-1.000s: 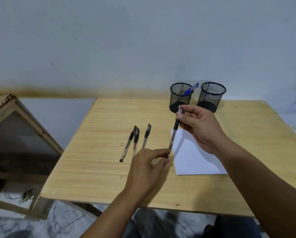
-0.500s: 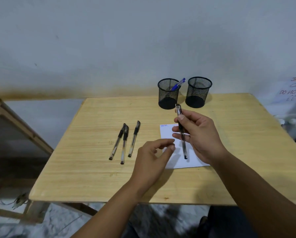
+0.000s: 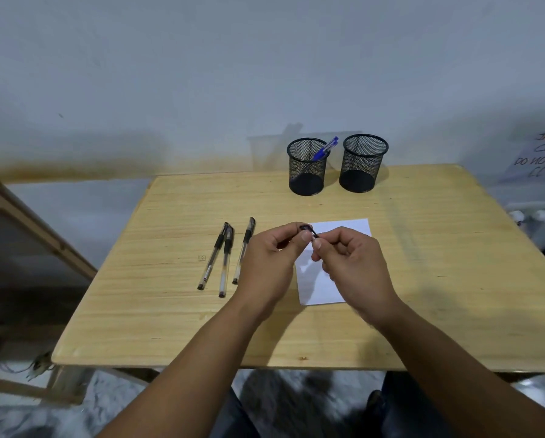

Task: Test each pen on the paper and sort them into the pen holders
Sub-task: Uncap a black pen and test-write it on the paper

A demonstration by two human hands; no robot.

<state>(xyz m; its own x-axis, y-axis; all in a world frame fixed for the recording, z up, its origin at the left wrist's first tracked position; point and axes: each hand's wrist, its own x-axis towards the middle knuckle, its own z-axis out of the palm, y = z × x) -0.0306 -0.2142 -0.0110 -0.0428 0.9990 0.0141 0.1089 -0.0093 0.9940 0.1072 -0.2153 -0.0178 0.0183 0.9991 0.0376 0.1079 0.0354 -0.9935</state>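
Both hands meet above the white paper in the middle of the wooden table. My left hand pinches the black cap end of a black pen, and my right hand grips the rest of that pen, whose barrel is mostly hidden by the fingers. Three black pens lie side by side on the table to the left of my left hand. At the back stand two black mesh pen holders: the left holder has a blue pen in it, the right holder looks empty.
A wooden frame stands off the table's left side. A paper notice hangs on the wall at the right, with white plugs and cables below it. The wall runs just behind the holders.
The left hand has come up from the table to the pen's cap end. The right hand has drawn the pen in, so both hands now hold it over the paper.
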